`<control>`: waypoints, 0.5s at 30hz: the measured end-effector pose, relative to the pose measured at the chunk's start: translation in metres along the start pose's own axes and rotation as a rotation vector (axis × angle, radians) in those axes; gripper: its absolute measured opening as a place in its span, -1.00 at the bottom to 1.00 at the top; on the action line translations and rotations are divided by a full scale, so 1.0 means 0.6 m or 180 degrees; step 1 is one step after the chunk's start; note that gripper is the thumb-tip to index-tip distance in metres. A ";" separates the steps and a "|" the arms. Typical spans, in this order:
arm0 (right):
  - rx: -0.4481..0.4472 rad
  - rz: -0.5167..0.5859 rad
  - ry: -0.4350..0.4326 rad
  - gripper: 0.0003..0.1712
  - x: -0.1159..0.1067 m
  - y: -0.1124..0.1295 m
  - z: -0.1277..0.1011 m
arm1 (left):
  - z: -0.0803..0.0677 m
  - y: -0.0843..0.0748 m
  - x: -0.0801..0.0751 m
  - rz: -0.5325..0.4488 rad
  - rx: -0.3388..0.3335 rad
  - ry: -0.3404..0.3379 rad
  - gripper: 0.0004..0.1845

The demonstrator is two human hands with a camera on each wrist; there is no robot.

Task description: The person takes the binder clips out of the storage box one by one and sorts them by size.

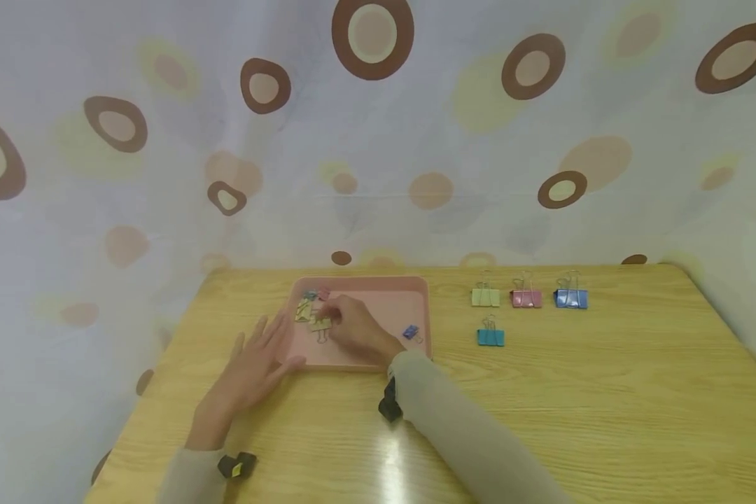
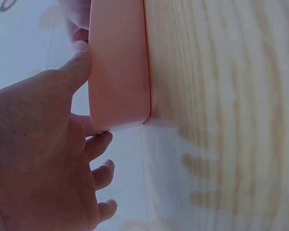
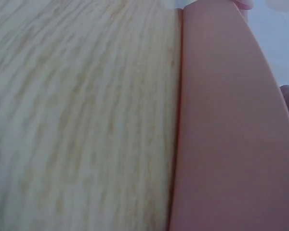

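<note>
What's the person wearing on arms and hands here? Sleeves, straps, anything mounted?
Both arms wear light beige-grey long sleeves, right sleeve and left sleeve, ending at the wrists. The left hand and right hand are bare: no gloves, no rings visible. A small black device sits at each wrist; the left wrist device shows a yellowish patch, the right wrist device looks plain black.

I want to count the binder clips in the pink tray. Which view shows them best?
The head view: the clips lie in the pink tray by the right hand. Both wrist views show only the tray's wall, no clips.
</note>
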State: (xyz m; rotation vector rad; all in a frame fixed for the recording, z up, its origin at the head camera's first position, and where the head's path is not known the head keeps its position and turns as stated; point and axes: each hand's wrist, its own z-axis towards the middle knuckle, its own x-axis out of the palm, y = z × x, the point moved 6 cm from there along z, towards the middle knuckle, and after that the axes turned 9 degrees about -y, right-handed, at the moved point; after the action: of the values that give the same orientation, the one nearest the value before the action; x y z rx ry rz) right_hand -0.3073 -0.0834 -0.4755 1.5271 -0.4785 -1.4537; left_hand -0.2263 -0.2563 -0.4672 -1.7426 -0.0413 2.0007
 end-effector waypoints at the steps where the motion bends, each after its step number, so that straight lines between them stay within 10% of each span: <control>1: 0.0007 -0.0010 -0.0007 -0.56 0.000 -0.001 0.001 | 0.000 -0.001 0.000 0.0004 0.0003 0.0002 -0.15; 15: -0.0043 -0.0179 -0.0024 -0.74 -0.003 0.001 -0.005 | 0.001 0.000 0.001 0.0034 -0.0019 0.0024 -0.13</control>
State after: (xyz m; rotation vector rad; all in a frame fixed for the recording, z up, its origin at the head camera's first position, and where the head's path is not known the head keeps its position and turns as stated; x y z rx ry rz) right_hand -0.3047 -0.0812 -0.4742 1.5358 -0.4327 -1.5034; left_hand -0.2272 -0.2560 -0.4676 -1.7577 -0.0357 2.0035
